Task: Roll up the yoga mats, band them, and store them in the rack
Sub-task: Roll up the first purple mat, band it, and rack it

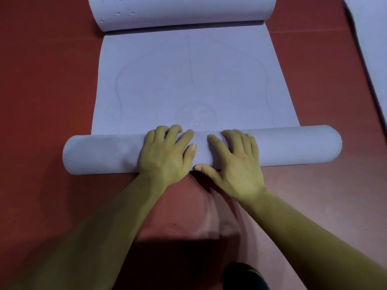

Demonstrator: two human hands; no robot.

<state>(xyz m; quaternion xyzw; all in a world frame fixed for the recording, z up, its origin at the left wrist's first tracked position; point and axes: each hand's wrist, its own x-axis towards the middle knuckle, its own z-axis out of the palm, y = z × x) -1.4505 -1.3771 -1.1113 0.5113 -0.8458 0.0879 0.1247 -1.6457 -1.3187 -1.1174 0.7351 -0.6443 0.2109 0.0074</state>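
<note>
Though half-flat, mat roll (293, 145) under fingers (174, 131): left hand (165, 152), right hand (237, 162).

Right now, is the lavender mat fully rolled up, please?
Partly rolled: left hand and right hand press the roll; flat mat lies beyond.

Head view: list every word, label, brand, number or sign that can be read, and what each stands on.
No readable text anywhere.
The pale lavender foam yoga mat bears only faint embossed curved lines, no letters.
The round embossed emblem on the mat, just beyond the rolled part, is too faint to read as any word or number.
</note>
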